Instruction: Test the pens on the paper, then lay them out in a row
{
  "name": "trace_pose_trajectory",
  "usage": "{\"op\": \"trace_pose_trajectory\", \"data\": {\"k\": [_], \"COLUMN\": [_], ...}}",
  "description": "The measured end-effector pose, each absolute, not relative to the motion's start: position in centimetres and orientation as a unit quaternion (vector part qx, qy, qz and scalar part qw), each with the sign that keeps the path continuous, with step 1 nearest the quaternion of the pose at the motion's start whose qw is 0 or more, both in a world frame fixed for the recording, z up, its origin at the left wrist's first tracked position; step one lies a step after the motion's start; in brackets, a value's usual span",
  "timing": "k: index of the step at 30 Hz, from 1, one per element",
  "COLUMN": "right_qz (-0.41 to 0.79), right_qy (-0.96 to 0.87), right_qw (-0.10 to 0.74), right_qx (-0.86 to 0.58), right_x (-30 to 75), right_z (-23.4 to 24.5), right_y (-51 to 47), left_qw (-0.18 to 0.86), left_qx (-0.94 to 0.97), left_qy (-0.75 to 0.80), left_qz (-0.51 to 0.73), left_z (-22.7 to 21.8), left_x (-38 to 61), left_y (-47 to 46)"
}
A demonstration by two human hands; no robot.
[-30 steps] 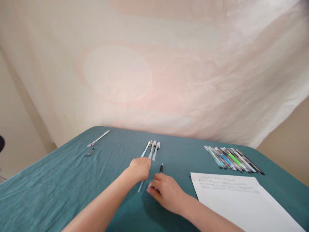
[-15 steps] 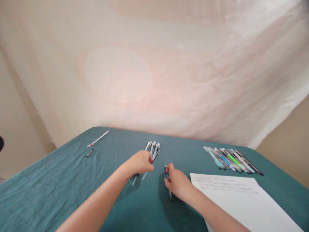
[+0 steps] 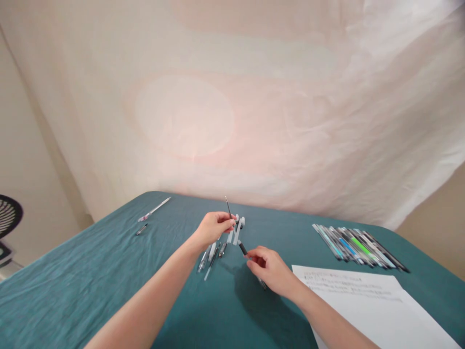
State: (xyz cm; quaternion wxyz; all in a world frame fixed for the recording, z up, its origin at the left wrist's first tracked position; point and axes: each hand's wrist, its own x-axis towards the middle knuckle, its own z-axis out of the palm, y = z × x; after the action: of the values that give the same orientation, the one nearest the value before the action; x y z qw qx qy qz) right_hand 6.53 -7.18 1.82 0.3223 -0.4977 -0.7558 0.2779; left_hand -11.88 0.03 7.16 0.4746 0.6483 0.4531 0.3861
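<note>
My left hand point(image 3: 217, 228) pinches a thin pen refill point(image 3: 228, 206), dark along its length, its upper end pointing up and away. My right hand point(image 3: 271, 269) is closed around a dark pen barrel point(image 3: 242, 248); its front end points toward my left hand and its other end shows below my fingers. Whether refill and barrel touch, I cannot tell. Under and beside my left hand lie several clear and white pen parts point(image 3: 237, 231). Nearer to me is a loose cluster of clear and dark pen pieces point(image 3: 212, 253).
At the right, a row of pens point(image 3: 358, 246) lies behind white paper sheets point(image 3: 363, 310) with handwriting. A clear pen point(image 3: 154, 210) and a short dark pen piece point(image 3: 141, 229) lie at the left on the green cloth point(image 3: 109, 271). A black fan point(image 3: 9, 218) stands beyond the left edge.
My left hand has risen and moved away from me with the refill, which now points upward. My right hand has lifted and tilted the pen barrel toward my left hand. The view has shifted slightly.
</note>
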Motion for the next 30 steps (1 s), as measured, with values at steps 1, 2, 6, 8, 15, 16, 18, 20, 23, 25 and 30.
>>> {"op": "trace_pose_trajectory", "data": {"k": [1, 2, 6, 8, 15, 16, 18, 20, 23, 25, 30], "right_qz": [0.284, 0.290, 0.295, 0.294, 0.300, 0.301, 0.303, 0.303, 0.304, 0.310, 0.321], "right_qy": [-0.753, -0.751, -0.750, -0.749, -0.740, -0.739, -0.734, -0.729, -0.719, -0.712, -0.700], "right_qw": [0.325, 0.327, 0.328, 0.329, 0.338, 0.342, 0.353, 0.369, 0.394, 0.406, 0.418], "right_qx": [-0.497, -0.496, -0.494, -0.495, -0.498, -0.497, -0.495, -0.491, -0.485, -0.482, -0.481], "right_x": [6.6, 6.6, 6.7, 6.6, 6.6, 6.6, 6.6, 6.6, 6.6, 6.6, 6.7], "right_z": [1.8, 1.8, 1.7, 1.7, 2.1, 2.1, 2.2, 2.2, 2.1, 1.9, 1.4], "right_y": [-7.2, -7.1, -7.1, -7.1, -7.2, -7.2, -7.2, -7.2, -7.1, -7.0, -6.8], "left_qw": [0.479, 0.483, 0.493, 0.494, 0.510, 0.518, 0.530, 0.529, 0.490, 0.445, 0.264], "left_qx": [0.643, 0.640, 0.634, 0.636, 0.629, 0.625, 0.624, 0.636, 0.683, 0.732, 0.817], "left_qy": [0.452, 0.450, 0.443, 0.439, 0.433, 0.429, 0.417, 0.409, 0.403, 0.404, 0.497], "left_qz": [0.391, 0.393, 0.398, 0.399, 0.395, 0.396, 0.394, 0.386, 0.362, 0.320, 0.127], "left_z": [7.3, 7.4, 7.7, 7.7, 7.3, 7.3, 7.1, 7.0, 7.3, 7.7, 8.5], "left_x": [-11.9, -11.8, -11.9, -11.9, -11.9, -11.9, -11.9, -11.7, -11.4, -11.5, -12.8], "left_y": [0.0, -0.1, -0.1, -0.1, 0.0, 0.0, 0.0, -0.2, -0.7, -1.1, -1.9]}}
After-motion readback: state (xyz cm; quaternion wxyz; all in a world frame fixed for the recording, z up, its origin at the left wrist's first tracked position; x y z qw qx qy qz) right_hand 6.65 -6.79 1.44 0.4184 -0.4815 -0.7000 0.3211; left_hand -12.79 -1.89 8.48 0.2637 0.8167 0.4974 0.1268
